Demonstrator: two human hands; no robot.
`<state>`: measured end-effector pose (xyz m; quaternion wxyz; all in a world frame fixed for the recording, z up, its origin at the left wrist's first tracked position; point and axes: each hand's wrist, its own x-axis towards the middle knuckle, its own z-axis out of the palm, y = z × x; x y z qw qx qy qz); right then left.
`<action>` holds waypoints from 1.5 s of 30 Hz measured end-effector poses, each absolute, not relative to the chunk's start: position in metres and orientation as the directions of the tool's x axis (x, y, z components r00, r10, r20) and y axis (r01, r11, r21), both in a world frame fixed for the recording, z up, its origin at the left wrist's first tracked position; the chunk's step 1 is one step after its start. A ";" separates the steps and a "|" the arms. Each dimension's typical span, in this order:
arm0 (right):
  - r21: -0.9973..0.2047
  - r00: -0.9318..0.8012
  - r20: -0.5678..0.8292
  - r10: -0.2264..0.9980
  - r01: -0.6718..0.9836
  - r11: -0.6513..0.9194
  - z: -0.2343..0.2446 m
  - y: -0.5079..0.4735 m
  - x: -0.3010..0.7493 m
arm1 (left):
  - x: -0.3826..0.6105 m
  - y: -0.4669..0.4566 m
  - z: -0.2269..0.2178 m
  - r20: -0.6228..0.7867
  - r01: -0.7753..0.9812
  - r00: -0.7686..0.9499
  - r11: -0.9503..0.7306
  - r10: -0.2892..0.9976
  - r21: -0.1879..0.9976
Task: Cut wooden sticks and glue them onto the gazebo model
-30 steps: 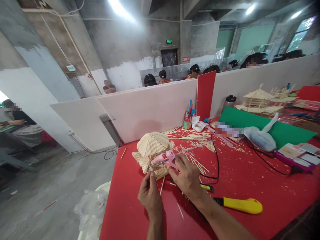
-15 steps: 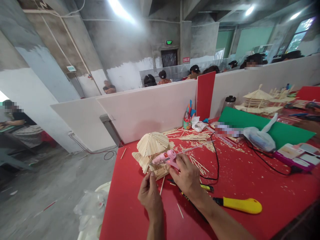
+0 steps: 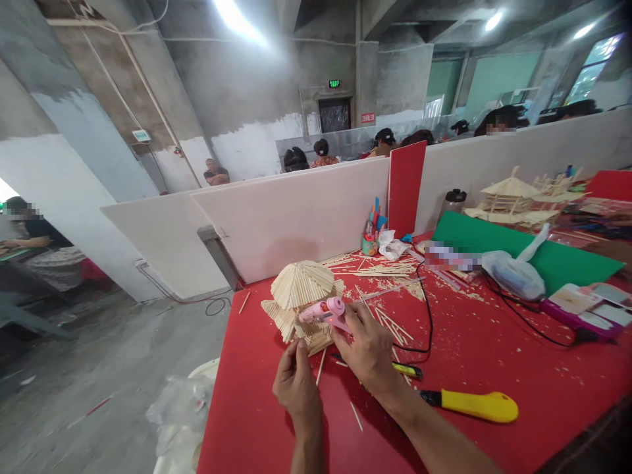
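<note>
My right hand (image 3: 368, 342) is closed around the handle of a pink hot glue gun (image 3: 323, 312), whose nozzle points left over my left fingertips. Beside the nozzle, my left hand (image 3: 299, 382) pinches thumb against fingers; whatever lies between them is too small to make out. Just behind both hands stands a small pavilion model (image 3: 302, 284) built of pale wooden sticks, with a cone-shaped roof and a flared lower roof. The glue gun covers part of its front. Loose sticks lie near my wrists on the red table (image 3: 261, 415).
A yellow-handled tool (image 3: 478, 405) and a yellow utility knife (image 3: 407, 370) lie right of my forearm. A black cord (image 3: 430, 322) curves across the table. Behind are stick piles (image 3: 385, 268), a pen cup (image 3: 369, 245), a green board (image 3: 523, 253) and a white partition (image 3: 306, 224).
The glue gun and my right hand have shifted slightly to the left. My left hand stays in its pinch at nearly the same spot.
</note>
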<state>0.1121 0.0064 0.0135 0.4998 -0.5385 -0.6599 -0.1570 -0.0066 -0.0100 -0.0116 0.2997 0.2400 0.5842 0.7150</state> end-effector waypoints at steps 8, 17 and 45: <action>-0.329 0.080 0.837 0.541 0.864 0.381 0.013 0.001 0.118 | -0.006 -0.009 -0.012 0.021 -0.126 -0.709 -0.156 0.705 0.980; -0.324 0.068 0.839 0.539 0.860 0.395 0.010 0.004 0.115 | -0.007 -0.009 -0.015 -0.013 -0.154 -0.705 -0.135 0.709 0.979; -0.276 0.052 0.877 0.477 0.868 0.412 0.015 0.005 0.114 | -0.009 -0.007 -0.022 0.018 -0.134 -0.693 -0.153 0.721 0.979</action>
